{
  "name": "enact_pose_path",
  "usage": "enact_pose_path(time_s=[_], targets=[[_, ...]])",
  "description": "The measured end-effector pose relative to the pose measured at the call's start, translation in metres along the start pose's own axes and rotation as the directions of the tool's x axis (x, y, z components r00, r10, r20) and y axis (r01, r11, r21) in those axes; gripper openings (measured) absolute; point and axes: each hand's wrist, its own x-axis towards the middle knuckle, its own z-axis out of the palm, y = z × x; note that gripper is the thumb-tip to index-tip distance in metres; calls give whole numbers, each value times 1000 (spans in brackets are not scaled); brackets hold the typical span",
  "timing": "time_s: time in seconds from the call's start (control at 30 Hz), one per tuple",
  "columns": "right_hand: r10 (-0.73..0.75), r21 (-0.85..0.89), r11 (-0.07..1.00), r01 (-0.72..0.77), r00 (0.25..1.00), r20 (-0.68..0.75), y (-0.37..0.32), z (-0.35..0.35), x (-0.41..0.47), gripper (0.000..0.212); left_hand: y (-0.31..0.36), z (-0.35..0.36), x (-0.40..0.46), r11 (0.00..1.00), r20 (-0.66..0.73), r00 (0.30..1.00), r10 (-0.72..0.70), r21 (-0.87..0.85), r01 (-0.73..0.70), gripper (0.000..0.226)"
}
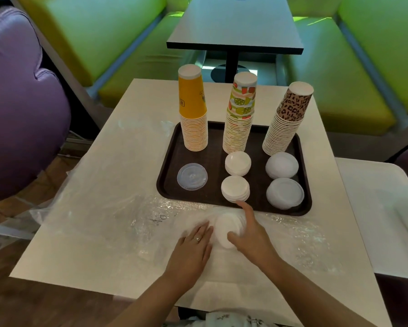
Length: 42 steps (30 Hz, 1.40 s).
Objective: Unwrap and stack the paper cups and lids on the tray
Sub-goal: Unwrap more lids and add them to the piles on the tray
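Note:
A dark brown tray (167, 159) holds three upside-down cup stacks: yellow (193, 114), fruit-patterned (239, 116) and leopard-patterned (286, 123). In front of them lie a clear bluish lid (192, 176), two white lid stacks (237, 163) (235, 188) and two translucent lid stacks (282, 165) (285, 193). Another stack of white lids (226, 228) lies on its side on the table, just before the tray, amid clear plastic wrap (132, 208). My left hand (193, 246) lies flat against its left side. My right hand (247, 234) curls over its right side, thumb on the front face.
The white table (56, 263) is covered with crumpled clear wrap left and front of the tray. A second white table (375, 208) adjoins on the right. A purple chair (21, 109) stands left; green benches and a dark table (236, 22) lie beyond.

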Motion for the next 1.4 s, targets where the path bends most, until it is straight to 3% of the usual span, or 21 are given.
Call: enact_pose_path(time_s=[0.1,0.27,0.37,0.47,0.53,0.6,0.67,0.77,0.9,1.03,1.3,1.4], targets=[[88,209,973,-103,993,79,5,-18,-1,66,-3,3,2,999,-60,998,28,32,-26,47],[239,547,800,-249,967,91,16,-51,0,48,-4,2,5,993,-163,981,108,74,-97,46],[251,619,746,-245,965,80,14,-66,0,43,2,-8,4,992,-256,959,125,19,-124,41],[217,653,725,-219,973,85,6,-75,1,44,20,-33,4,962,-497,858,127,-150,-229,21],[195,659,727,-194,978,73,-2,-76,1,45,38,-55,8,925,-566,818,104,-248,-289,29],[172,636,754,-167,984,54,-11,-74,2,46,57,-76,17,879,-491,865,104,-362,-311,54],[139,606,784,-135,989,40,-18,-72,3,46,72,-91,30,862,-329,933,149,-419,-285,85],[94,595,797,-102,995,43,-27,-69,5,46,84,-104,51,900,-139,965,220,-352,-256,104],[63,622,776,-107,994,92,-33,-72,8,56,87,-108,68,919,-174,957,233,-283,-275,91],[12,758,630,-169,978,208,-32,-77,9,55,83,-113,73,898,-183,968,169,-376,-228,82],[1,891,363,-272,957,291,-25,-67,15,63,82,-115,80,850,-144,984,100,-501,-160,76],[-66,917,237,-321,936,344,-26,-64,19,82,81,-112,82,842,-127,987,95,-519,-148,75]])
